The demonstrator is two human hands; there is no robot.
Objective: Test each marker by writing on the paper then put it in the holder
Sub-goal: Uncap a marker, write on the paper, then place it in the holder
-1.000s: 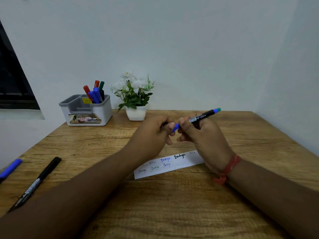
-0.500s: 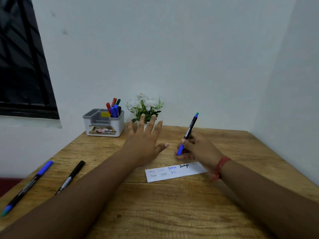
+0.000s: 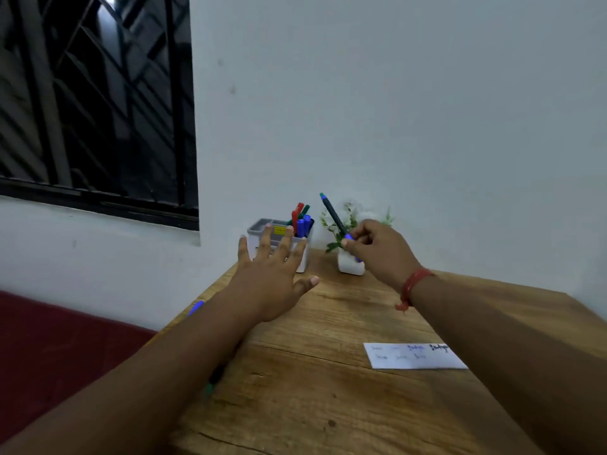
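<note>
My right hand (image 3: 377, 247) pinches a black marker with a blue cap (image 3: 335, 216) near its capped end, the teal tail tilted up and to the left, just right of the holder. The grey and white holder (image 3: 259, 228) stands at the table's back by the wall, with several red, green and blue markers (image 3: 300, 220) in its right compartment. My left hand (image 3: 272, 277) hovers with spread straight fingers in front of the holder, holding nothing. The white paper strip (image 3: 414, 356) with written words lies on the table, partly under my right forearm.
A small white pot with white flowers (image 3: 351, 267) stands behind my right hand. A blue marker cap (image 3: 196, 307) and a dark marker (image 3: 215, 377) peek out beside my left forearm near the wooden table's (image 3: 328, 405) left edge. A dark barred window (image 3: 95, 103) fills the upper left.
My right hand carried the capped marker from above the paper up toward the holder, and its tail swung left. My left hand let go and spread out. The view turned left.
</note>
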